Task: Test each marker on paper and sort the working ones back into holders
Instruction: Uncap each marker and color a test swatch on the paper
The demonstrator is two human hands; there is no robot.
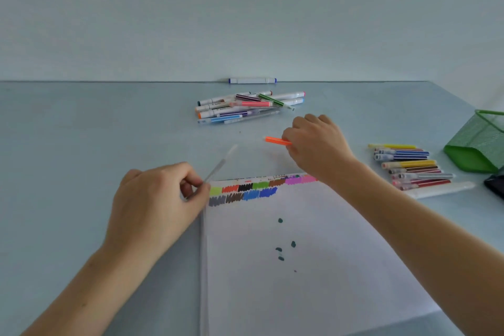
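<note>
orange marker (pixel 275 140) sticks out left of R hand (pixel 316 144)

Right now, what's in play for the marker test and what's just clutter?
In play: orange marker in right hand; clear cap in left hand; paper; far pile; right pile; green holder.
Clutter: blue-capped marker by wall; dark object.

paper (pixel 313 267) front, marker pile (pixel 249 106) behind, holder (pixel 474 144) rt

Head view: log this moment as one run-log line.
left hand: pinches clear pen | right hand: holds orange marker | paper: colour swatches along top | green mesh holder: lying tipped at right
</note>
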